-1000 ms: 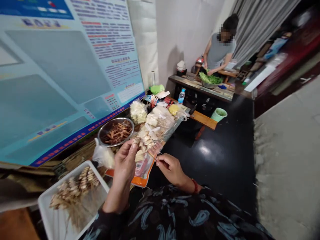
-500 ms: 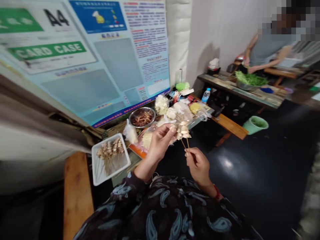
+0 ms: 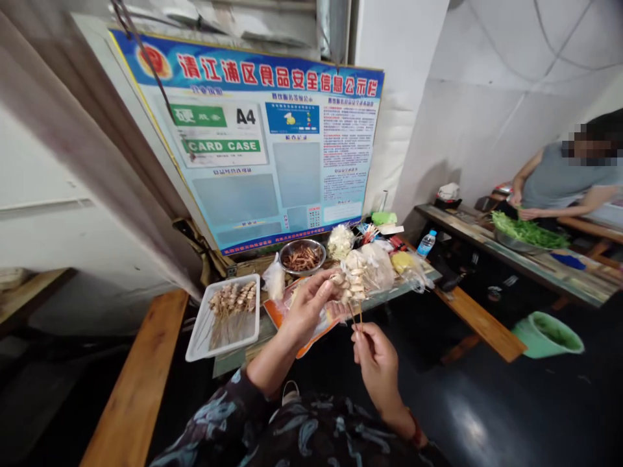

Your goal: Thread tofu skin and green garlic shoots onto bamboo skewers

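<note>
My right hand [image 3: 377,360] pinches the lower ends of two thin sticks of food skewers [image 3: 357,285], held up in front of my body. Pale, folded pieces are threaded on their upper parts. My left hand [image 3: 309,305] has thumb and fingers closed on the pieces at the left side of the skewers; its fingertips are partly hidden. At the left, a white tray [image 3: 256,318] holds several similar skewers laid side by side. Behind my hands, an orange-edged sheet or bag [image 3: 276,314] with pale food on it lies on the table.
Along the wall stand a steel bowl [image 3: 322,259] of brown pieces, a cauliflower-like white heap [image 3: 341,241], plastic bags [image 3: 379,266] and a water bottle [image 3: 426,244]. Wooden benches [image 3: 141,383] flank the table. A green bucket [image 3: 548,340] is on the floor; a person [image 3: 569,181] handles leafy greens at right.
My view has tilted up and turned, showing more of the wall board. Both hands stay on the skewers, with the left fingers still at the food pieces.
</note>
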A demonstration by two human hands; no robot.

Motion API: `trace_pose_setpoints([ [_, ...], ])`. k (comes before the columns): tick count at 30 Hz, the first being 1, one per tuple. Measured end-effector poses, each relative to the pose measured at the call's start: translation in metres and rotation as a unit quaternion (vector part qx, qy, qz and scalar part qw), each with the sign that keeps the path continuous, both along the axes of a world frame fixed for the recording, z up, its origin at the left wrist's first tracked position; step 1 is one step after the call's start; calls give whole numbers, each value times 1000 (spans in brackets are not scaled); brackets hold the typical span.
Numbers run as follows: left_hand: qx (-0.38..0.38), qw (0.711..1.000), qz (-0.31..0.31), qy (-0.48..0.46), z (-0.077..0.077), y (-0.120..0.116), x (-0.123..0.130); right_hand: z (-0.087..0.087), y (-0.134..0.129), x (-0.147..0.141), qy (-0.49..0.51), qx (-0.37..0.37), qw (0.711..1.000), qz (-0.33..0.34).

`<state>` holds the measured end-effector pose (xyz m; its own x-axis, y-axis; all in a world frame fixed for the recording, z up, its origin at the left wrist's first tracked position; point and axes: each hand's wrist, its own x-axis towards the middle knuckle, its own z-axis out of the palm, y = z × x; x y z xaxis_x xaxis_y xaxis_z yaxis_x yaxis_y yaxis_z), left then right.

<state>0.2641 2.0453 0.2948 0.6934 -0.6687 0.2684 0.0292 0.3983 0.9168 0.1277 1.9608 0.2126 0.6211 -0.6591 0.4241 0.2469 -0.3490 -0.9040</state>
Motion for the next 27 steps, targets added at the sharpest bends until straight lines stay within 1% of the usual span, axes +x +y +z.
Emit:
trace_pose_setpoints([
  [2,-18,1000,3,22,3,3,4,1,-1,2,-3,14,1000,7],
  [4,-31,998,26,44,7,9,14,1,-2,4,-6,31,999,5],
  [6,-36,995,69,59,8,19,34,2,-4,6,-7,44,999,-2],
  [8,-37,989,128,62,6,31,61,3,-5,9,-7,51,999,-8],
  [10,-33,977,207,32,-1,44,89,3,-3,14,-5,53,999,-8],
  [12,-2,961,276,-23,-10,56,110,3,1,23,-3,50,999,-3],
  [14,60,944,306,-110,-18,68,122,0,9,36,2,44,999,10],
  [16,115,925,301,-201,-22,82,128,-3,20,52,12,37,999,36],
  [17,129,919,294,-227,-22,90,129,-5,27,62,18,32,998,52],
  [18,133,921,282,-233,-22,97,130,-7,34,71,24,26,997,67],
  [20,120,941,252,-190,-19,113,134,-12,51,92,38,9,996,84],
  [22,98,962,212,-141,-15,129,143,-15,68,112,54,-11,995,88],
  [24,79,972,186,-123,-13,142,155,-18,86,132,69,-28,993,87],
  [27,68,977,163,-123,-12,158,178,-18,109,158,69,-48,994,76],
])
